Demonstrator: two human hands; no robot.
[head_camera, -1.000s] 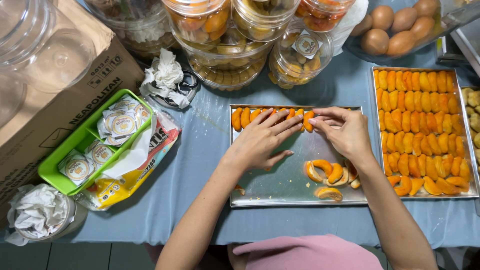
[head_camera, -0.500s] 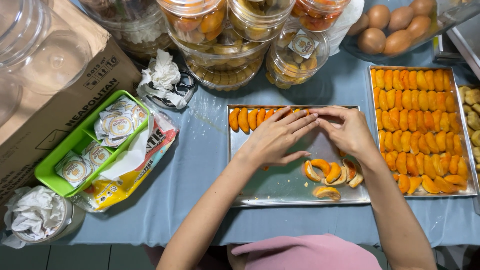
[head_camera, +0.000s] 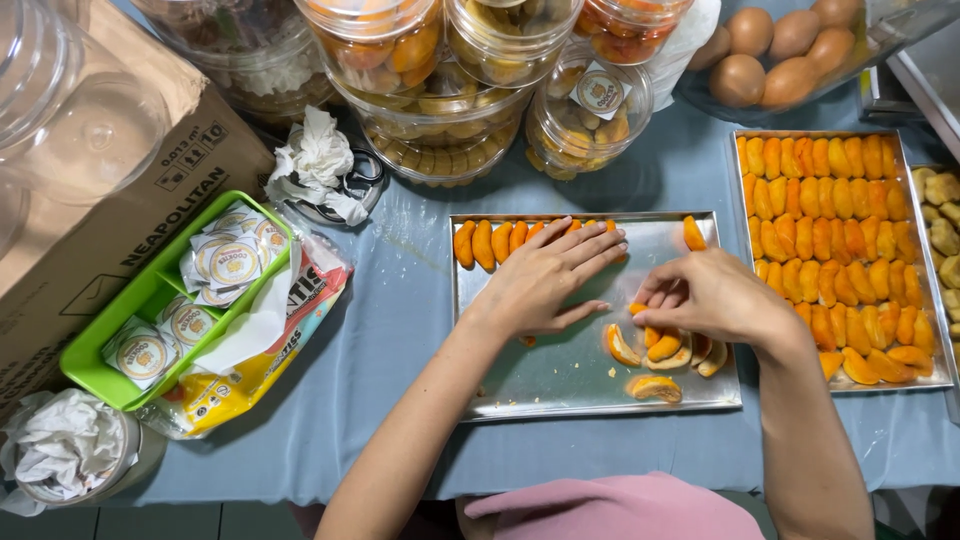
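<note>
Landmark: near tray (head_camera: 560, 385), metal, on the blue cloth.

Left hand (head_camera: 545, 280) lay flat and open on the tray, palm down, fingers spread, tips touching the row of orange pieces (head_camera: 500, 240) along the tray's far edge. Gripping nothing.

Right hand (head_camera: 715, 295) was over the tray's right side, fingers curled down onto the loose pile of pieces (head_camera: 665, 348) near the tray's near-right corner. Fingertips pinched one piece (head_camera: 638, 310) at the top of the pile; grip partly hidden by the knuckles. One more lone piece (head_camera: 692, 233) sat at the tray's far-right corner, and one (head_camera: 655, 388) by the near edge.

Right of the tray: full tray (head_camera: 835, 250), packed in rows. Beyond the tray: stacked clear jars (head_camera: 440, 90), and eggs (head_camera: 770, 50) beyond its right corner. Left of the tray: green basket (head_camera: 110, 385) of round-label packets, cardboard box (head_camera: 120, 220) past that, crumpled tissue (head_camera: 320, 160) between the box and the jars.
</note>
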